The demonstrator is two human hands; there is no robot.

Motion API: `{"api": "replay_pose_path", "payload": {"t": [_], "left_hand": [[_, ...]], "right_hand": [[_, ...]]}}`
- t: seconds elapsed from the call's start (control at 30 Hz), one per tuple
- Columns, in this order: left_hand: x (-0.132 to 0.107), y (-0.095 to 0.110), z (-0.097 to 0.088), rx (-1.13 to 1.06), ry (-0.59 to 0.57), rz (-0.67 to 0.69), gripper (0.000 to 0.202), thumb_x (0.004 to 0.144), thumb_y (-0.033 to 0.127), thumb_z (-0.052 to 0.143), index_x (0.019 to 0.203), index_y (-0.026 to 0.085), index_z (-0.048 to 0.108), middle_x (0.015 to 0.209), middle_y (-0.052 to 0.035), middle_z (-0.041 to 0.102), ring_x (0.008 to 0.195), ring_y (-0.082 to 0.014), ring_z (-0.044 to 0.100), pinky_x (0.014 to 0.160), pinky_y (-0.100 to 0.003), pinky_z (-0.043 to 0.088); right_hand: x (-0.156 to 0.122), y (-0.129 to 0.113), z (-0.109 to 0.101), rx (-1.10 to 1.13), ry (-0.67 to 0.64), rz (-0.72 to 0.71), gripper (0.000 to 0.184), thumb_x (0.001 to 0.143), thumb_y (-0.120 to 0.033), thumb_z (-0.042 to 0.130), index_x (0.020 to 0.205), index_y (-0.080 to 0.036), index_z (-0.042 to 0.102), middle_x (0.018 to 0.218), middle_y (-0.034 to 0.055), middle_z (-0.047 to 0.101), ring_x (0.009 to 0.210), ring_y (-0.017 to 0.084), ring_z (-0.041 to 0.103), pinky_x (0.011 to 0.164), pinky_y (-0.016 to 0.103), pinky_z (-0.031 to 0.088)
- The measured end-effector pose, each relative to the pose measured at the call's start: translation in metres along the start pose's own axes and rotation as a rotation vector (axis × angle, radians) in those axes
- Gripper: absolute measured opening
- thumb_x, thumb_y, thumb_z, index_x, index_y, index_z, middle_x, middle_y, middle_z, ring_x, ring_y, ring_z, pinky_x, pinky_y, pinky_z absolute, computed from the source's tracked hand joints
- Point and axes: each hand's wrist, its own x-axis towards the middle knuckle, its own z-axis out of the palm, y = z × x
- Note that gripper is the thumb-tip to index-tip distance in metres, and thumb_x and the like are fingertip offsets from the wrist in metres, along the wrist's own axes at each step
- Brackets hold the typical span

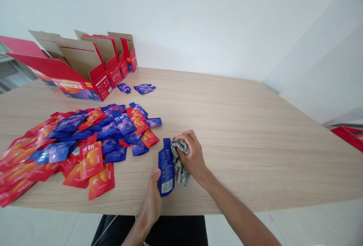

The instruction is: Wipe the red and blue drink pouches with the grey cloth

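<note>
My left hand [153, 197] grips the lower left edge of a dark blue pouch [166, 168]. The pouch stands nearly upright, its narrow neck at the top and its printed back with a barcode turned toward me. Bunched in my right hand [193, 157] is a grey striped cloth [183, 172], pressed close to the pouch's right side near the neck. Part of the cloth hangs below my fingers. Left of my hands lies a heap of blue pouches [124, 124] and red pouches [91, 157], overlapping one another.
Several open red cartons [82, 83] with raised flaps stand at the back left. Two small piles of blue pouches [144, 88] lie in front of them. The wooden table [241, 136] extends right, with a white wall [198, 23] behind. A red box [348, 136] shows at the far right edge.
</note>
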Motion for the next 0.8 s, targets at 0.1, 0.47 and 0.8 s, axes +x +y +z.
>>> {"api": "replay_pose_path", "payload": {"t": [0.1, 0.47, 0.8], "left_hand": [[-0.007, 0.017, 0.011, -0.101, -0.035, 0.018, 0.044, 0.076, 0.052, 0.072, 0.092, 0.013, 0.081, 0.094, -0.0145, 0.077, 0.09, -0.0325, 0.071, 0.083, -0.043, 0.058], [0.0, 0.028, 0.008, -0.486, -0.292, -0.087, 0.045, 0.08, 0.022, 0.079, 0.122, 0.011, 0.071, 0.09, -0.0041, 0.062, 0.073, -0.0148, 0.058, 0.062, -0.028, 0.054], [0.008, 0.036, 0.006, -0.479, -0.062, 0.036, 0.02, 0.079, 0.013, 0.079, 0.099, 0.015, 0.077, 0.096, -0.0067, 0.076, 0.089, -0.016, 0.072, 0.073, -0.021, 0.059]], "right_hand": [[0.004, -0.001, -0.007, -0.018, 0.059, -0.004, 0.021, 0.086, -0.01, 0.058, 0.1, -0.023, 0.066, 0.099, 0.0041, 0.057, 0.093, 0.021, 0.06, 0.082, 0.034, 0.053], [0.005, -0.007, -0.014, 0.072, 0.127, -0.052, 0.019, 0.087, -0.013, 0.06, 0.101, -0.024, 0.065, 0.1, 0.0035, 0.058, 0.095, 0.021, 0.06, 0.084, 0.034, 0.052], [0.002, -0.009, -0.016, 0.104, 0.086, -0.155, 0.013, 0.091, -0.02, 0.063, 0.102, -0.024, 0.066, 0.1, 0.0039, 0.057, 0.093, 0.021, 0.061, 0.082, 0.033, 0.053]]}}
